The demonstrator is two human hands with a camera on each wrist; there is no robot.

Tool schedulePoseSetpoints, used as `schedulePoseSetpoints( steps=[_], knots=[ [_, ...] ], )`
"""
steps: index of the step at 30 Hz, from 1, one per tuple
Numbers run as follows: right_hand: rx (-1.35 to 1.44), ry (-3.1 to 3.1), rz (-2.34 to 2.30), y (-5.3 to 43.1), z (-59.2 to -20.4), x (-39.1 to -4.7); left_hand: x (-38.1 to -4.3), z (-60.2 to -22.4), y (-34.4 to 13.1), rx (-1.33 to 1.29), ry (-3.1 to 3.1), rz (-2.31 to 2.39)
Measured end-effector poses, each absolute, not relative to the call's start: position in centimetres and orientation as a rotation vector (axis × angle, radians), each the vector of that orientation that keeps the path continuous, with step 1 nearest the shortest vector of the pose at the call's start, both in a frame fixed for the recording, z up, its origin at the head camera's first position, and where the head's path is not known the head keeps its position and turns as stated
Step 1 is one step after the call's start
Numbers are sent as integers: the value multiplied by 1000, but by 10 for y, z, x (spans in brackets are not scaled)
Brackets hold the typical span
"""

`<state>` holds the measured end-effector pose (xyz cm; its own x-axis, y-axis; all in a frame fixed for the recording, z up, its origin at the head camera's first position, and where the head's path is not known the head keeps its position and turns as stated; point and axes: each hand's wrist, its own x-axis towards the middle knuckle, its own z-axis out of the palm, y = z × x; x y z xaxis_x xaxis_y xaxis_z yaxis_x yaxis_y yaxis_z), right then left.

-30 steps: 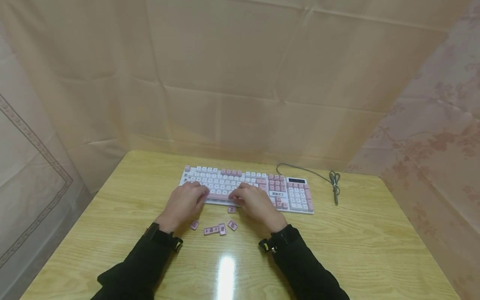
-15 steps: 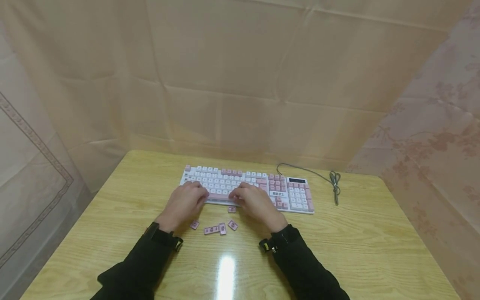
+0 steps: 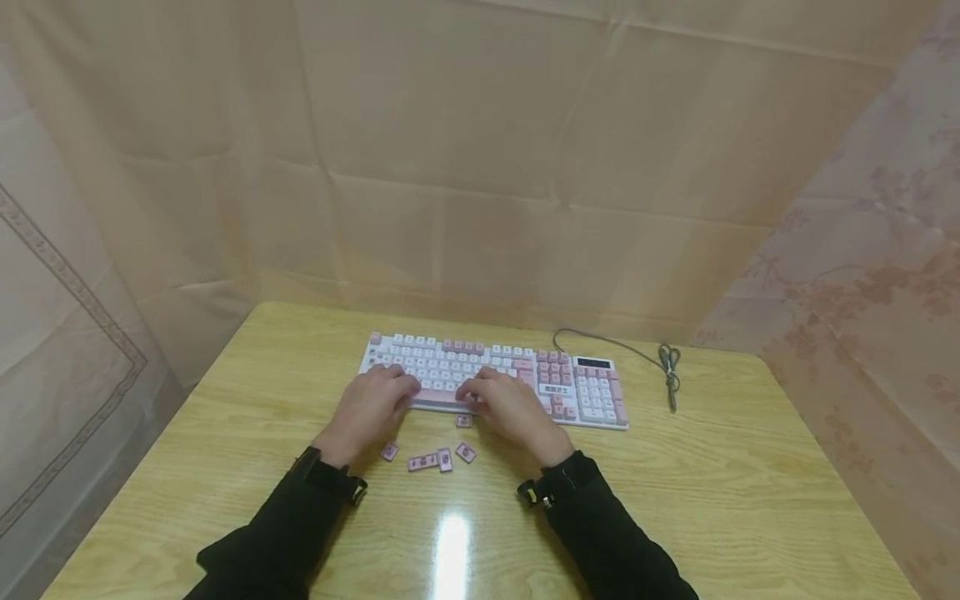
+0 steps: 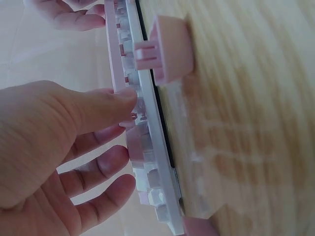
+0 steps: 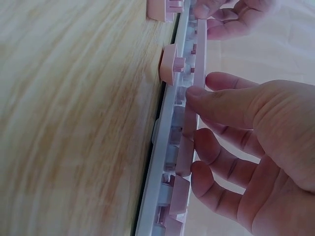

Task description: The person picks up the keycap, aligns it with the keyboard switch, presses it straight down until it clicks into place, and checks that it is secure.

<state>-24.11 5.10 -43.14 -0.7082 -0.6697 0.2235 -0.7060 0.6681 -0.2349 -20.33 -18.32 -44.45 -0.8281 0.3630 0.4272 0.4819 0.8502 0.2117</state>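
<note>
A white and pink keyboard [image 3: 480, 362] lies at the back of the table. My left hand [image 3: 370, 408] and right hand [image 3: 516, 410] meet its front row. Between them runs the long pink spacebar [image 3: 437, 395]. Left thumb and index finger pinch one end of the spacebar [image 4: 113, 54], the other fingers loosely bent near the keys. At the other end, my right thumb and fingers pinch the spacebar [image 5: 201, 54]. Small stems show under it, above the keyboard's base. A loose pink keycap [image 4: 174, 51] lies upside down with its stem upward, close to the keyboard's front edge.
Several loose pink keycaps lie in front of the keyboard, among them a tilted keycap [image 3: 465, 452], an upright one [image 3: 446, 459] and one near the left wrist [image 3: 389, 452]. A grey cable [image 3: 670, 367], bundled, lies right of the keyboard. A beige curtain [image 3: 480, 167] hangs behind.
</note>
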Motion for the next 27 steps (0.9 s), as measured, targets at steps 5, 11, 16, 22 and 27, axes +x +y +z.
schedulePoseSetpoints(
  steps=[5, 11, 16, 22, 27],
  knots=[
    [1162, -2750, 473, 51, -431, -241, -204, -445, -183, -611, -2677, -425],
    [1164, -2736, 458, 51, -431, -240, -203, -444, -181, -577, -2701, -394],
    [1147, -2742, 448, 51, -432, -241, -203, -442, -179, -566, -2712, -357],
    [1156, -2763, 409, 49, -435, -241, -202, -443, -179, -596, -2717, -320],
    [1153, -2758, 436, 49, -436, -241, -200, -442, -179, -576, -2735, -346]
  ],
)
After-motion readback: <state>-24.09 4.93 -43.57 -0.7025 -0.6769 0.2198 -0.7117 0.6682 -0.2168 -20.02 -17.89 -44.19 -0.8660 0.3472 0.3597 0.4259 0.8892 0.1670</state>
